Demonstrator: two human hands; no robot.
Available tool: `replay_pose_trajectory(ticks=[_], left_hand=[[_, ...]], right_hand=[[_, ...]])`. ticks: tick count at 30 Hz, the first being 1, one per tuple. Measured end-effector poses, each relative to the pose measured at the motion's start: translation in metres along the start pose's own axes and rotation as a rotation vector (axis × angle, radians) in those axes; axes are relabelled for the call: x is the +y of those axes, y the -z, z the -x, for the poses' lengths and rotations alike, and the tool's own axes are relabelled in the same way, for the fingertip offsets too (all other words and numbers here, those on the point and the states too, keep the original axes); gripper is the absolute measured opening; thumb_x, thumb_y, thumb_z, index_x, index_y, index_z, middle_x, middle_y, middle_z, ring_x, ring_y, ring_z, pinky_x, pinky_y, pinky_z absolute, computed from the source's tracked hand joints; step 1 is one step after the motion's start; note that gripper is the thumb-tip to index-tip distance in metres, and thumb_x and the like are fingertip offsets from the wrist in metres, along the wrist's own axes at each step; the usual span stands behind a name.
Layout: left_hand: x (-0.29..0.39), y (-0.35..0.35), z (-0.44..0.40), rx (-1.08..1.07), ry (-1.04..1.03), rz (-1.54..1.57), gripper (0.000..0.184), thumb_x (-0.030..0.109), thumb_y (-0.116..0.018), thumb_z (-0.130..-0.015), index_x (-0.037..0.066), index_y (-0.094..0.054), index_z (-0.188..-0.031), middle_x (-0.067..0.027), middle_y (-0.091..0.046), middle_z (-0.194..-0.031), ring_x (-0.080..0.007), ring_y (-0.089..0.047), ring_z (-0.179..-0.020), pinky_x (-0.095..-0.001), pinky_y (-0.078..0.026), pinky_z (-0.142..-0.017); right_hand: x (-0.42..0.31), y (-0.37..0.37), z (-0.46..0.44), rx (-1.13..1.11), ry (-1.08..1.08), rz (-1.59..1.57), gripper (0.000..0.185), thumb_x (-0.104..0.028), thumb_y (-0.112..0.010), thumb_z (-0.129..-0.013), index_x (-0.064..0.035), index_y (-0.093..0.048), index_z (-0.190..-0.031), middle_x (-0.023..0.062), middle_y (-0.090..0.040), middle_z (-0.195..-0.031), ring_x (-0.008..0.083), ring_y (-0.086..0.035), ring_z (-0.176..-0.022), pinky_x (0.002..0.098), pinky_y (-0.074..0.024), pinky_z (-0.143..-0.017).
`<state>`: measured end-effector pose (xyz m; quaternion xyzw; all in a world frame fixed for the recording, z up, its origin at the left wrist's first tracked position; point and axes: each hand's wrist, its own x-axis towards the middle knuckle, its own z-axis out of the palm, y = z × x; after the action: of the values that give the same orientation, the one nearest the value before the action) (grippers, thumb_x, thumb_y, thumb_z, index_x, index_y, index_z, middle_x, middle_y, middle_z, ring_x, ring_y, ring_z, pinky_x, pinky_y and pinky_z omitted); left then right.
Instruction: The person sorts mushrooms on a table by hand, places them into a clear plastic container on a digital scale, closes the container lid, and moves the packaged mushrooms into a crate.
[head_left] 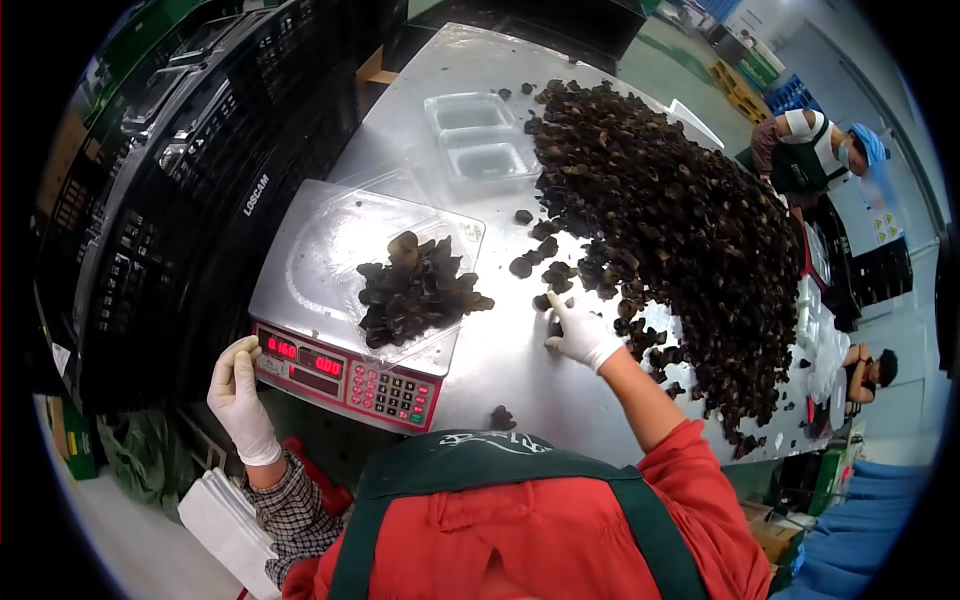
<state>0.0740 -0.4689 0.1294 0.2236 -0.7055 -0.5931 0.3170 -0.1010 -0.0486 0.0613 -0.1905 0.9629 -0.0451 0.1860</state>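
Note:
My right hand (583, 336), in a white glove, reaches over the metal table with finger and thumb apart. Its fingertips are at a few loose wood ear mushrooms (541, 302) beside the big pile of wood ear mushrooms (670, 220). By the front left corner of the digital scale (310, 235) is my left hand (243, 400), also gloved, with its fingers bent together and nothing visible in them. On the scale, a clear plastic tray (440, 348) holds a heap of wood ear mushrooms (415, 290). The red display (300, 355) reads 0.160 and 0.00.
Clear plastic trays (480, 160) stand at the table's back. Stacked black crates (200, 200) rise close on the left. Across the table, a person in a blue cap (820, 150) bends forward; another person (872, 372) is at the far right. One mushroom piece (502, 417) lies near the front edge.

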Motion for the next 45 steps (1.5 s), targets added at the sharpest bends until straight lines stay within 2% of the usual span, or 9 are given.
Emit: replay_pose_trajectory(ticks=[4, 5, 9, 11, 18, 22, 27, 40, 45], left_hand=[[0.006, -0.012, -0.005, -0.075, -0.013, -0.007, 0.018, 0.009, -0.055, -0.095, -0.003, -0.066, -0.104, -0.0063, -0.066, -0.102, -0.0113, -0.061, -0.090, -0.0227, -0.048, -0.084], [0.009, -0.012, -0.005, -0.080, -0.023, -0.018, 0.018, 0.009, -0.055, -0.095, -0.003, -0.066, -0.103, -0.0059, -0.066, -0.101, -0.0107, -0.061, -0.089, -0.0222, -0.048, -0.083], [0.005, -0.001, -0.004, -0.017, 0.005, 0.034, 0.017, 0.008, -0.055, -0.094, -0.003, -0.066, -0.103, -0.0062, -0.067, -0.099, -0.0107, -0.061, -0.086, -0.0223, -0.048, -0.081], [-0.002, 0.004, -0.004, -0.030, 0.018, -0.002, 0.016, 0.007, -0.055, -0.094, -0.003, -0.066, -0.102, -0.0069, -0.067, -0.099, -0.0114, -0.061, -0.087, -0.0227, -0.048, -0.081], [0.001, -0.002, 0.000, -0.036, -0.055, 0.018, 0.015, 0.005, -0.055, -0.094, -0.004, -0.065, -0.101, -0.0069, -0.066, -0.098, -0.0120, -0.061, -0.088, -0.0234, -0.048, -0.082], [-0.015, 0.028, -0.001, 0.060, 0.002, 0.029, 0.016, 0.007, -0.055, -0.094, -0.004, -0.065, -0.102, -0.0084, -0.067, -0.100, -0.0123, -0.061, -0.087, -0.0243, -0.049, -0.082], [-0.016, 0.040, -0.001, 0.140, 0.001, 0.051, 0.017, 0.008, -0.055, -0.094, -0.004, -0.065, -0.101, -0.0093, -0.067, -0.099, -0.0139, -0.062, -0.088, -0.0254, -0.050, -0.083], [-0.016, 0.048, 0.018, 0.212, 0.009, 0.039, 0.013, 0.003, -0.057, -0.092, -0.003, -0.066, -0.099, -0.0079, -0.067, -0.098, -0.0122, -0.061, -0.086, -0.0239, -0.049, -0.081], [-0.009, 0.016, 0.021, 0.126, 0.049, 0.113, 0.015, 0.005, -0.057, -0.093, -0.003, -0.066, -0.101, -0.0072, -0.067, -0.098, -0.0115, -0.060, -0.087, -0.0238, -0.048, -0.083]], right_hand=[[0.005, -0.029, -0.003, 0.191, -0.075, -0.202, 0.048, -0.022, -0.068, -0.080, -0.0073, -0.053, -0.123, 0.0155, -0.060, -0.100, 0.0328, -0.062, -0.091, 0.0393, -0.0513, -0.080], [0.005, -0.028, -0.004, 0.219, -0.077, -0.176, 0.023, -0.016, -0.055, -0.086, -0.0061, -0.060, -0.107, 0.0156, -0.063, -0.085, 0.0319, -0.063, -0.079, 0.0402, -0.0514, -0.074], [-0.031, 0.021, -0.013, 0.506, 0.127, -0.725, 0.005, -0.005, -0.061, -0.083, -0.0031, -0.062, -0.088, 0.0142, -0.062, -0.086, 0.0297, -0.061, -0.075, 0.0328, -0.0501, -0.068], [-0.085, 0.071, -0.020, 0.676, 0.482, -0.606, 0.009, -0.003, -0.060, -0.084, -0.0017, -0.062, -0.092, 0.0120, -0.061, -0.086, 0.0274, -0.061, -0.075, 0.0318, -0.0494, -0.067], [-0.187, 0.109, -0.049, 0.595, 0.907, -0.351, 0.019, -0.017, -0.067, -0.081, -0.0068, -0.066, -0.097, 0.0097, -0.064, -0.089, 0.0297, -0.060, -0.087, 0.0390, -0.0482, -0.081], [-0.148, 0.127, -0.079, 0.646, 0.652, -0.576, 0.026, -0.019, -0.067, -0.086, -0.0068, -0.066, -0.108, 0.0078, -0.067, -0.090, 0.0180, -0.061, -0.083, 0.0282, -0.0490, -0.074], [-0.109, 0.139, -0.103, 0.145, 0.195, -0.883, 0.038, -0.033, -0.053, -0.096, 0.0003, -0.063, -0.113, 0.0100, -0.068, -0.097, 0.0163, -0.063, -0.089, 0.0286, -0.0499, -0.078], [-0.123, 0.101, -0.211, -0.060, 0.082, -1.058, 0.063, -0.052, -0.045, -0.095, -0.0019, -0.048, -0.132, 0.0135, -0.064, -0.114, 0.0218, -0.058, -0.106, 0.0338, -0.0458, -0.088], [-0.139, 0.100, -0.211, -0.138, 0.163, -1.541, 0.068, -0.055, -0.038, -0.096, -0.0020, -0.038, -0.139, 0.0144, -0.065, -0.111, 0.0227, -0.054, -0.109, 0.0372, -0.0375, -0.096]])
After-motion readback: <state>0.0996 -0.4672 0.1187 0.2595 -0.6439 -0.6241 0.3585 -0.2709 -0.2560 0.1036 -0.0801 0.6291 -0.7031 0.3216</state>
